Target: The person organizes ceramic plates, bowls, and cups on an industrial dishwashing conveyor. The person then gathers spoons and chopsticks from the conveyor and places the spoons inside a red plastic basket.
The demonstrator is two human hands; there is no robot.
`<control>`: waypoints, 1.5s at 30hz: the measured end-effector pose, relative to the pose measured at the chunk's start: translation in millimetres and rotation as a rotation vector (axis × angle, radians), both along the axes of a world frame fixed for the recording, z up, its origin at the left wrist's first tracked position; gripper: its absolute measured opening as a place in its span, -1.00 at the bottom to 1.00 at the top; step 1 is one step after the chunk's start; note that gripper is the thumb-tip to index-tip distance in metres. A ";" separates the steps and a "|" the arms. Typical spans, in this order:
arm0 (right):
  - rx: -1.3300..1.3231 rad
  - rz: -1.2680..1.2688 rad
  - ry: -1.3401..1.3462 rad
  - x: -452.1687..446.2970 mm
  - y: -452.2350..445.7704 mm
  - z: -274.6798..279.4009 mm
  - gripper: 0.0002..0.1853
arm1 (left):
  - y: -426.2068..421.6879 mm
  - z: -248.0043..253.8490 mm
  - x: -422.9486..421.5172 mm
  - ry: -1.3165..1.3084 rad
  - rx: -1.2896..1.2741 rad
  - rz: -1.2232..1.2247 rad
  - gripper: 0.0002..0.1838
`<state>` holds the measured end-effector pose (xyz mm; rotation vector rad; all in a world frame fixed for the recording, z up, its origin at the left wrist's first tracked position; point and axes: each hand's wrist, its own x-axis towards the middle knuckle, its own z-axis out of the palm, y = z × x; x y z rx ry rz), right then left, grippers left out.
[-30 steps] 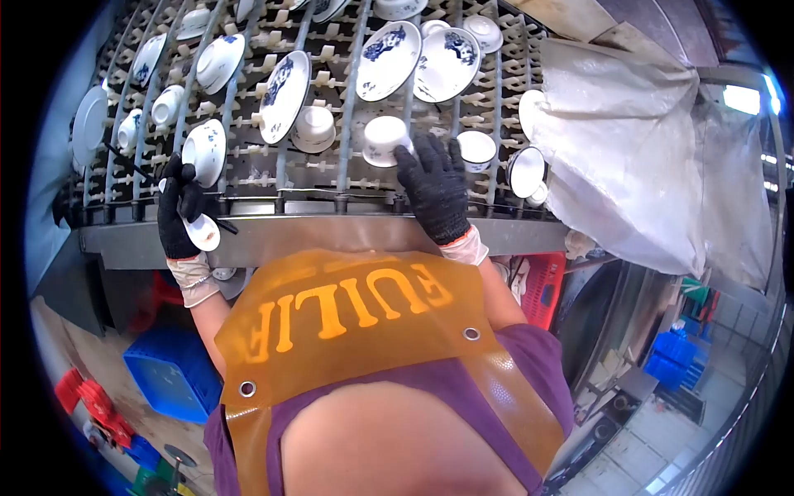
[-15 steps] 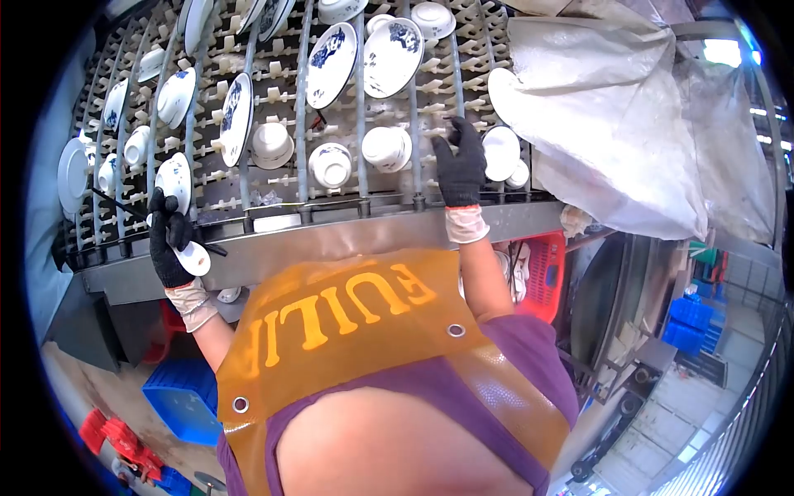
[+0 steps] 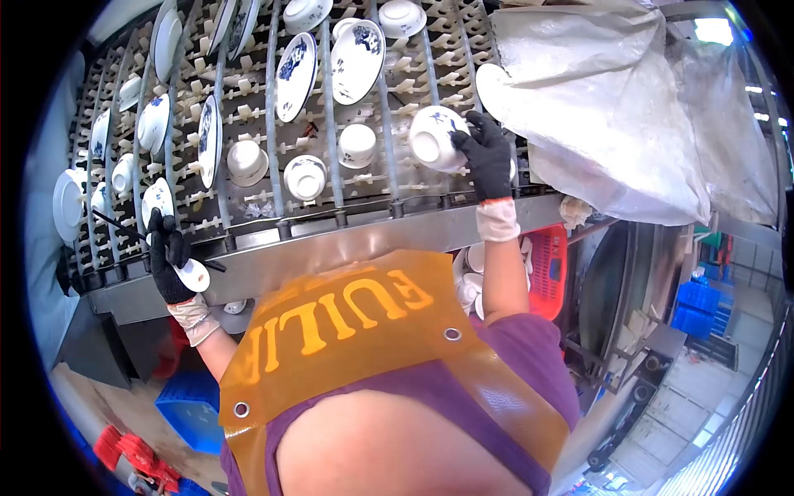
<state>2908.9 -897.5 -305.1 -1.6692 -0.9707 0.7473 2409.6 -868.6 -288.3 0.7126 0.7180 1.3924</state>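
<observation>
Right hand (image 3: 488, 157) clamped on white, blue-patterned round bowl (image 3: 434, 142), left of fingers | left hand (image 3: 169, 263) gripping white spoon (image 3: 193, 276)

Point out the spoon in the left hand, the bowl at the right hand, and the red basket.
Spoon (image 3: 191, 274): head view, on its white scoop.
Bowl (image 3: 432, 142): head view, on its base, which faces the camera.
Red basket (image 3: 549, 281): head view, on its side wall.

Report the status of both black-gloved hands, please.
Right hand gripping white round blue-patterned bowl, base facing camera. Left hand holding white spoon and thin black stick. Crumpled white plastic sheet hanging near right hand.
</observation>
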 end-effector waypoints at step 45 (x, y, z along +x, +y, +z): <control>0.318 -0.365 -1.156 139.9 218.3 -70.8 -0.60 | -28.5 -15.4 78.8 -0.043 -0.001 0.105 -0.62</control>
